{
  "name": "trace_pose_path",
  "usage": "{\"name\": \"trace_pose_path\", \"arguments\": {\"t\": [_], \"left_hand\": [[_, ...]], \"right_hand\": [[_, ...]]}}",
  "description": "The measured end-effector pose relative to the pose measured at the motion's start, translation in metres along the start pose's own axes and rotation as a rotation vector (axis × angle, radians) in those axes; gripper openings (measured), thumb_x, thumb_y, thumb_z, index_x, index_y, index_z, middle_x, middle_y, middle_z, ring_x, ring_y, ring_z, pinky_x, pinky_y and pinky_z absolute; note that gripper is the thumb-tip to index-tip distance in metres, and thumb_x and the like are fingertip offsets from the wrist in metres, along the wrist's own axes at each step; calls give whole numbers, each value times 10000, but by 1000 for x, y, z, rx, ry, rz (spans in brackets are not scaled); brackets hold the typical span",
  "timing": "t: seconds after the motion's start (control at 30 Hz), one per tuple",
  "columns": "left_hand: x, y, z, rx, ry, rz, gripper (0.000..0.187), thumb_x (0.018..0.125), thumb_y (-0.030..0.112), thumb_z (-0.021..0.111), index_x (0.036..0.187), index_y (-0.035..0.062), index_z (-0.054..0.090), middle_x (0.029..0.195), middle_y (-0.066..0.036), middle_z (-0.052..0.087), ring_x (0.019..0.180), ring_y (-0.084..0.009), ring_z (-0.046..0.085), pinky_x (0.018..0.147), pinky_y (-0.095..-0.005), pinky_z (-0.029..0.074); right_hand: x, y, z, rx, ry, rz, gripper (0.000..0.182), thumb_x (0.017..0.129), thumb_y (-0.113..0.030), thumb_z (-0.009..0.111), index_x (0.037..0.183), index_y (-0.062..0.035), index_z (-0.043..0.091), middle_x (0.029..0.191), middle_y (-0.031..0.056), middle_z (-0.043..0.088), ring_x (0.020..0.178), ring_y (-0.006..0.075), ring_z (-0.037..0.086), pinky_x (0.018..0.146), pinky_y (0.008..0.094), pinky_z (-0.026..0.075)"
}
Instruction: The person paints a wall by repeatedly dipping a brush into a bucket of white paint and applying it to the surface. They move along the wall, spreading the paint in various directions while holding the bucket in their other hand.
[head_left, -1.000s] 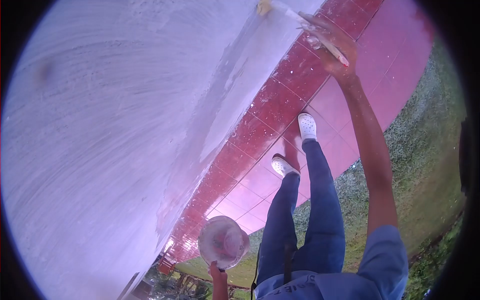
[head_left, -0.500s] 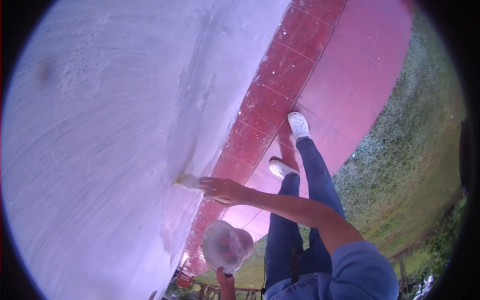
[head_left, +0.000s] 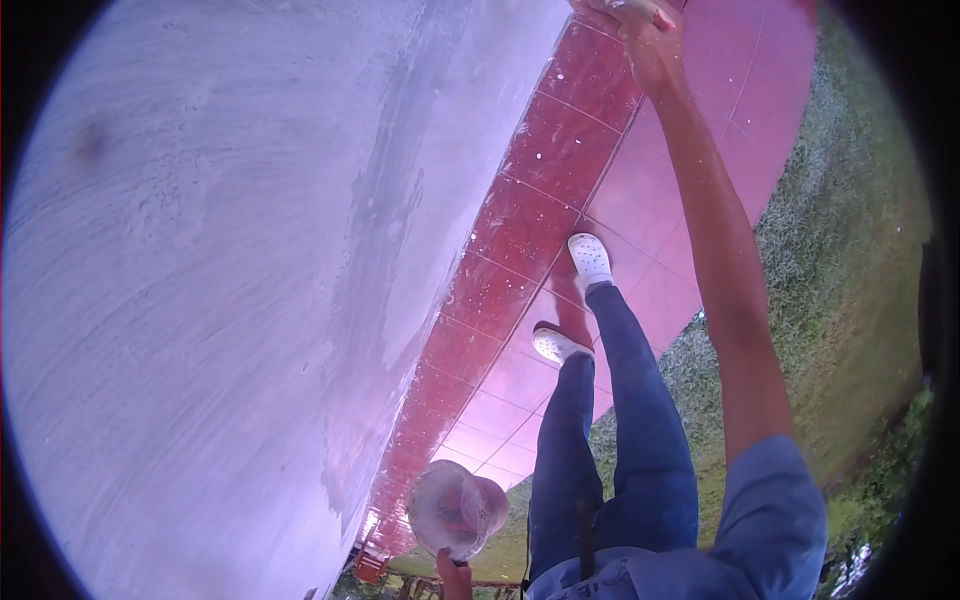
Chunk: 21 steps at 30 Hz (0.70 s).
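Note:
At the top edge of the view, my right hand is stretched out far forward, its fingers closed on the paintbrush, which is mostly cut off by the frame. It is over the dark red tile strip close to the wall's edge. My left hand, low in the view, grips the rim of a bucket smeared whitish inside, whose mouth faces toward me. To the left rises the pale wall, with brushed streaks and a darker grey band running along its lower part.
White splashes dot the dark red tile strip at the wall's foot. My white clogs stand on the pinkish tiled floor. Grass borders the floor on the right. A small red object shows at the bottom.
My right hand has left the lower wall and swung forward to the top edge with the paintbrush. The bucket stays in my left hand, slightly lower in view.

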<state>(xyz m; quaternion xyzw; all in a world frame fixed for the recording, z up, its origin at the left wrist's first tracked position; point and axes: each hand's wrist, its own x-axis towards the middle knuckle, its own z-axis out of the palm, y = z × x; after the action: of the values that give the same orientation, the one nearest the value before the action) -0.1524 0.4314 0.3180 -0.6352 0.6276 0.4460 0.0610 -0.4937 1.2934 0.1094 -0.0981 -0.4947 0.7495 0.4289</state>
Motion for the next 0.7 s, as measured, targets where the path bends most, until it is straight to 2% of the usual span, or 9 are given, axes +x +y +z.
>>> {"name": "trace_pose_path", "arguments": {"t": [0.03,0.1,0.13,0.17,0.27,0.5,0.57,0.63,0.7], "left_hand": [[1,1,-3,-9,-39,-27,556,746,20,591,1286,-35,468,1161,-147,589,1055,-305,609,934,-448,531],[-3,5,0,-8,-71,-45,558,743,21,589,1288,-11,469,1157,-138,582,1067,-304,600,947,-457,524],[-11,9,8,22,-27,-19,548,746,20,586,1281,-11,474,1157,-138,580,1063,-302,601,944,-454,525],[-16,13,13,50,17,7,538,748,20,583,1275,-11,479,1158,-138,578,1060,-300,601,941,-451,526],[-30,21,27,64,-9,53,536,750,34,601,1263,-67,487,1175,-164,588,1061,-296,601,942,-431,524],[-17,29,28,64,-36,-2,598,755,24,590,1330,-8,430,1214,-146,559,1128,-311,576,1002,-457,501],[-28,29,37,114,-95,63,552,758,46,608,1275,-93,474,1209,-177,576,1100,-297,586,960,-438,510],[-25,23,45,91,-98,68,566,763,48,608,1292,-90,459,1218,-175,575,1104,-300,587,967,-438,507],[-25,17,42,65,-101,69,581,768,50,608,1309,-87,444,1227,-174,573,1108,-303,587,973,-438,505]], "right_hand": [[9,2,-1,2,2,0,231,948,-16,568,1164,25,637,1249,157,617,1061,214,623,932,319,533],[17,11,9,-174,546,-8,250,945,-13,555,1183,17,623,1237,159,626,1069,236,635,921,342,550],[10,29,35,107,526,-189,270,907,-34,567,1164,33,618,1087,132,672,985,203,656,814,302,562],[-13,60,45,57,485,-125,107,946,-55,592,998,-18,678,949,122,671,913,196,657,941,382,558],[-151,64,174,-389,307,-125,139,926,50,528,1045,-22,529,1268,216,523,916,214,629,812,321,513],[-434,-14,243,194,-281,882,168,887,32,627,1040,-34,633,1174,123,654,940,174,667,785,289,547],[-466,0,217,528,-25,1346,110,894,-4,624,1004,-1,637,1025,117,685,878,183,686,737,289,567],[-454,14,173,261,240,1532,102,896,-61,612,967,3,648,916,112,690,779,193,700,663,293,570],[-449,36,122,91,464,1409,159,872,-137,627,947,-9,682,815,65,682,694,137,649,632,266,521]]}}
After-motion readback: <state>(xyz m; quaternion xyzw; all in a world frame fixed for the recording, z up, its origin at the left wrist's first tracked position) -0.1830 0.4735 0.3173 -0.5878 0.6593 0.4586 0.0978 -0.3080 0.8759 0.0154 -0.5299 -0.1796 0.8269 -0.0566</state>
